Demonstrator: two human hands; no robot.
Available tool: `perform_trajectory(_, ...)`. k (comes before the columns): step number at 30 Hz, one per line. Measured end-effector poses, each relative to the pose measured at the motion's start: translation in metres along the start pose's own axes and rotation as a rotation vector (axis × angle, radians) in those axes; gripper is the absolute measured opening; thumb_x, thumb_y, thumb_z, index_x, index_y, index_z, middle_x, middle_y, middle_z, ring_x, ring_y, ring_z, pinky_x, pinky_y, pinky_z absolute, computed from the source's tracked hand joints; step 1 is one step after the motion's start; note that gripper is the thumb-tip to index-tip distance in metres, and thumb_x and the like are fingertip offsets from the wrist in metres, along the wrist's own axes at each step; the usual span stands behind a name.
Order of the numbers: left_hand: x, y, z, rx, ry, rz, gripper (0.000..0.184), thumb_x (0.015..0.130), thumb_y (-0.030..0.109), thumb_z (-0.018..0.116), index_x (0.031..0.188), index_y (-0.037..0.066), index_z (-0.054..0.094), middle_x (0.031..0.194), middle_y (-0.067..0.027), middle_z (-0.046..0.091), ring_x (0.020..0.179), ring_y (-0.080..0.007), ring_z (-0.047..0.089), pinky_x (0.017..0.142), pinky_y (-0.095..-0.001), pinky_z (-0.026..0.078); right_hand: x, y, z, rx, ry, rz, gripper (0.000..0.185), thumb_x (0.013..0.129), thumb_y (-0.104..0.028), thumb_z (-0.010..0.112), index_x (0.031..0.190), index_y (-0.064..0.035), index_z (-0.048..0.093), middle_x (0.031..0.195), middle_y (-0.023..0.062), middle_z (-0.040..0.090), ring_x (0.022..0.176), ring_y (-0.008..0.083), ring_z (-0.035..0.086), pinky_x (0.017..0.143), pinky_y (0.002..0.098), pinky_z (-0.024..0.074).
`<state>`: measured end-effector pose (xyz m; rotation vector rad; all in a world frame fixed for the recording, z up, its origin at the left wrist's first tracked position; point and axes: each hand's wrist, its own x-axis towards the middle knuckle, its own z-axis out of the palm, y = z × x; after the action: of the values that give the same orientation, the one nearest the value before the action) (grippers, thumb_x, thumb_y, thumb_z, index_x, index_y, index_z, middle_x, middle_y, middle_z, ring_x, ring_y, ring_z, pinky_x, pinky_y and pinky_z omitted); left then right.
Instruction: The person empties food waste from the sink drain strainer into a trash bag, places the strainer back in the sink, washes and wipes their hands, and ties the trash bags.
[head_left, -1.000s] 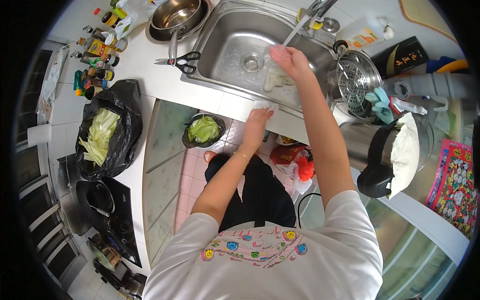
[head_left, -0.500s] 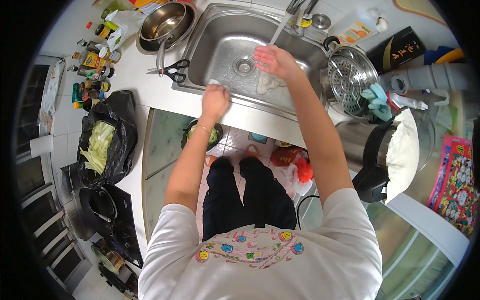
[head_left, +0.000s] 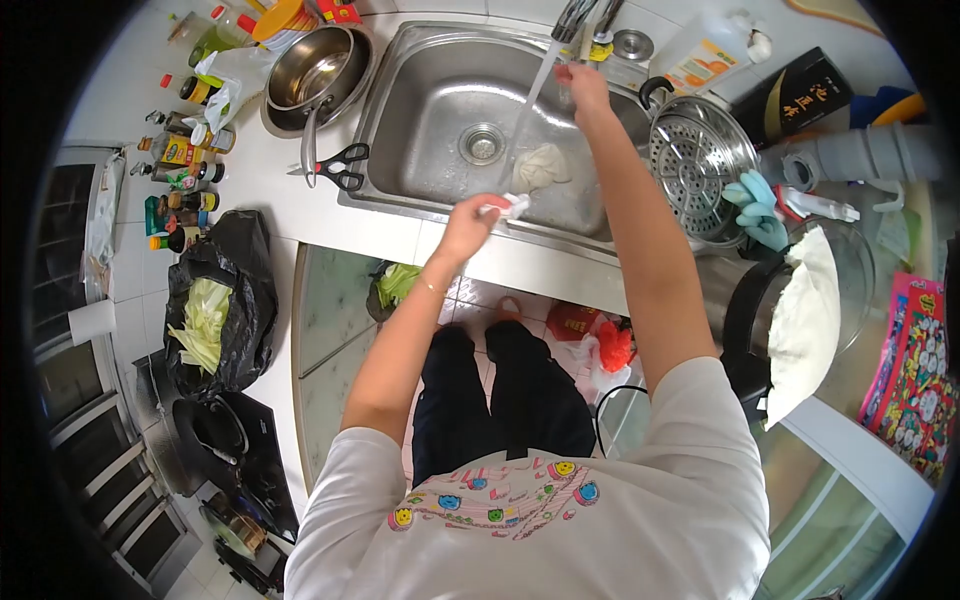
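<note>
My left hand (head_left: 474, 228) is closed on a crumpled white tissue or thin cloth (head_left: 516, 207), above the sink's front rim. My right hand (head_left: 586, 90) is raised beside the running water, just below the faucet (head_left: 572, 20). Its fingers point left and look extended, slightly blurred, with nothing visible in them. Water falls from the faucet into the steel sink (head_left: 420, 110). On the sink floor lies a wet off-white cloth (head_left: 542, 166), right of the drain (head_left: 482, 145).
Scissors (head_left: 343, 167) and a steel pan (head_left: 312, 80) are left of the sink. A steamer pot (head_left: 700, 160) with pale blue gloves (head_left: 757, 208) stands to the right. A black bag (head_left: 245, 290) holding leaves and several bottles (head_left: 190, 150) line the left counter.
My left hand has moved right and slightly toward me, carrying the white piece off the sink's rim area. My right hand has moved up and right, closer to the faucet.
</note>
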<state>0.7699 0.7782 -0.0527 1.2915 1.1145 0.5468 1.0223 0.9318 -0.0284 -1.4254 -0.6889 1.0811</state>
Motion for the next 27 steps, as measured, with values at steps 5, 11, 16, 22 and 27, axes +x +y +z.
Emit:
perform_trajectory(5, -0.014, 0.011, -0.044, 0.037, 0.182, 0.151, 0.026, 0.089, -0.003, 0.055, 0.111, 0.007, 0.062, 0.096, 0.0016, 0.061, 0.081, -0.0068, 0.050, 0.073, -0.0214, 0.042, 0.010, -0.012, 0.013, 0.013, -0.005, -0.080, 0.021, 0.090, -0.012, 0.050, 0.101, 0.0002, 0.063, 0.101, 0.0057, 0.064, 0.095, 0.0161, 0.056, 0.089, 0.0304, 0.0392)
perform_trajectory(11, -0.011, -0.028, -0.085, 0.893, 0.339, 0.450, 0.025, 0.074, -0.002, 0.060, 0.098, 0.003, 0.067, 0.090, -0.0184, 0.065, 0.090, -0.0338, 0.057, 0.083, -0.0384, 0.047, -0.032, 0.019, 0.003, 0.103, -0.016, 0.065, 0.030, 0.090, -0.029, 0.053, 0.112, -0.0107, 0.062, 0.110, -0.0024, 0.064, 0.104, 0.0107, 0.055, 0.091, 0.0351, 0.0324)
perform_trajectory(16, -0.016, -0.003, -0.032, 0.906, 0.187, 0.413, 0.021, 0.065, 0.004, 0.064, 0.085, 0.003, 0.068, 0.082, -0.0140, 0.066, 0.087, -0.0308, 0.059, 0.086, -0.0386, 0.045, -0.112, 0.040, -0.046, 0.126, 0.023, 0.242, 0.025, 0.092, -0.024, 0.049, 0.106, -0.0088, 0.064, 0.102, 0.0010, 0.066, 0.096, 0.0119, 0.058, 0.080, 0.0282, 0.0393)
perform_trajectory(22, -0.003, -0.002, 0.048, 0.806, 0.032, 0.381, 0.015, 0.076, 0.005, 0.061, 0.089, 0.004, 0.069, 0.087, -0.0147, 0.068, 0.088, -0.0338, 0.060, 0.086, -0.0408, 0.046, -0.208, 0.041, -0.111, 0.193, 0.123, 0.222, 0.029, 0.097, -0.027, 0.043, 0.105, -0.0081, 0.063, 0.104, 0.0021, 0.066, 0.099, 0.0122, 0.060, 0.081, 0.0297, 0.0400)
perform_trajectory(27, 0.004, 0.011, 0.112, 0.736, -0.171, 0.322, 0.017, 0.082, 0.010, 0.062, 0.096, 0.007, 0.070, 0.092, -0.0180, 0.067, 0.088, -0.0355, 0.062, 0.080, -0.0412, 0.050, -0.243, 0.048, -0.142, 0.248, 0.223, 0.154, 0.039, 0.101, -0.032, 0.035, 0.106, -0.0057, 0.064, 0.106, 0.0039, 0.066, 0.101, 0.0124, 0.059, 0.082, 0.0277, 0.0395)
